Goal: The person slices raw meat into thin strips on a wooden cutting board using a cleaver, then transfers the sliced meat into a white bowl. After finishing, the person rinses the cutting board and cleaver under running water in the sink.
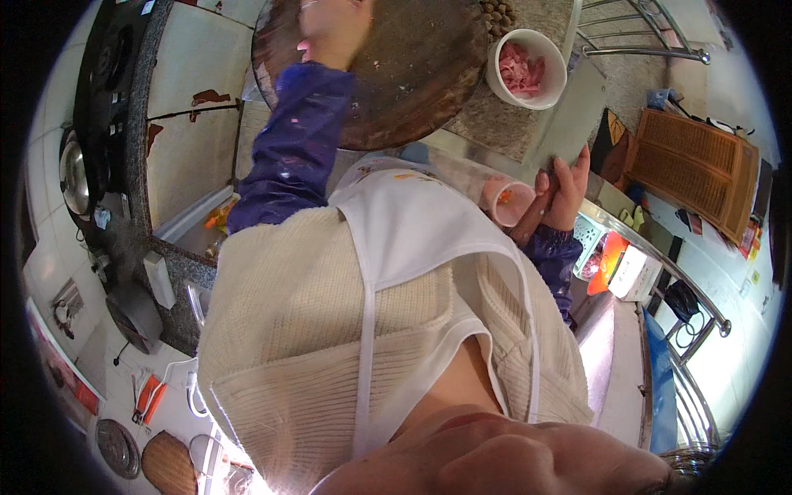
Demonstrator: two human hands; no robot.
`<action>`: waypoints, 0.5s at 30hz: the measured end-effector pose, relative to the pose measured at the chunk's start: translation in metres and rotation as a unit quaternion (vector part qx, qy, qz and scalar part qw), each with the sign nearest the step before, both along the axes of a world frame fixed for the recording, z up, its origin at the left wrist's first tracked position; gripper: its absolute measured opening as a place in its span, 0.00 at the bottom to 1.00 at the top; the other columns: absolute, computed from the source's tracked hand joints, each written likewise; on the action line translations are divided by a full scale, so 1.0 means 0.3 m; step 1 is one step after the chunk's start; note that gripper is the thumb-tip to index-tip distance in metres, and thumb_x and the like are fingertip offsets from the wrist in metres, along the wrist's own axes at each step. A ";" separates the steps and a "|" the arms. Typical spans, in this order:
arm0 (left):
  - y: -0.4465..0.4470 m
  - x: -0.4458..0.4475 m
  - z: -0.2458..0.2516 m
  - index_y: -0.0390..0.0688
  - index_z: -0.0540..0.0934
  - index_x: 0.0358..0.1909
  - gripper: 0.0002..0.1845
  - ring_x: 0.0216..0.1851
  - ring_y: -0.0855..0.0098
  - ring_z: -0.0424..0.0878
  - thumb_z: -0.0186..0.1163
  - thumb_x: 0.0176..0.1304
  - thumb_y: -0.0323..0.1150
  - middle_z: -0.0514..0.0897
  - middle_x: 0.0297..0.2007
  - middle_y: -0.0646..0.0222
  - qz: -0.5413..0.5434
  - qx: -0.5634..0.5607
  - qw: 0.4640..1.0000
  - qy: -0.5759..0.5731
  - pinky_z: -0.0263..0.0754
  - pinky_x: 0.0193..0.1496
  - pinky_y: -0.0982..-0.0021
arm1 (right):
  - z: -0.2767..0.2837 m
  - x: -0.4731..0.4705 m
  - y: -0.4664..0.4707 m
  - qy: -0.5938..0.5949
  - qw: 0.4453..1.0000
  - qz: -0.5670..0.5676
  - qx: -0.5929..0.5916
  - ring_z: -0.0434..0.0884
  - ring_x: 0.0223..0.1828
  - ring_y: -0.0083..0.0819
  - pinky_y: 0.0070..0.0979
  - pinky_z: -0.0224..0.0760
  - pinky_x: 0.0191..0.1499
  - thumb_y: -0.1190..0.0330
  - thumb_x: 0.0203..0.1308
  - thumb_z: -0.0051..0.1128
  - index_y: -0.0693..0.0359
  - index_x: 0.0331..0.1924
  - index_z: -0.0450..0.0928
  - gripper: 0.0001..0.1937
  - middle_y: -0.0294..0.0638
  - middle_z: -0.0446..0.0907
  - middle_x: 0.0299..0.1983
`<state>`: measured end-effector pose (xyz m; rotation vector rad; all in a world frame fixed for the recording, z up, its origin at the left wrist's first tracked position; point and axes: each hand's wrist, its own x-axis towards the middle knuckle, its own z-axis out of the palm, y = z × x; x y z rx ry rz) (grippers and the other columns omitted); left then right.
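My left hand (337,31), blurred and cut off by the top edge, reaches over a thick round wooden chopping board (408,80). Whether its fingers hold anything cannot be seen. Small pale scraps dot the board. At the right, my right hand (566,192) grips the brown handle of a cleaver (572,114), whose broad metal blade points up and away from me. Between board and blade stands a white bowl (558,68) with sliced pink raw meat (521,68) in it. Purple sleeves cover both forearms.
Behind the bowl lie small brown round pieces (497,17). Close to my right wrist is a translucent pink container (512,204). Metal rack bars (643,52) rise at the upper right. A gas stove (108,62) and a wok (133,315) are on the left.
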<state>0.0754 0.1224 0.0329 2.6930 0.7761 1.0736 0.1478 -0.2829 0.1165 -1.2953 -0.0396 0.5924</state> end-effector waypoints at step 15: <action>0.338 -0.152 -0.197 0.37 0.83 0.41 0.13 0.38 0.75 0.82 0.68 0.58 0.35 0.86 0.36 0.68 -0.093 -0.327 0.937 0.080 0.76 0.42 0.72 | -0.029 -0.021 0.171 0.043 0.996 0.078 0.027 0.71 0.18 0.26 0.21 0.66 0.18 0.77 0.63 0.52 0.59 0.70 0.50 0.33 0.47 0.77 0.45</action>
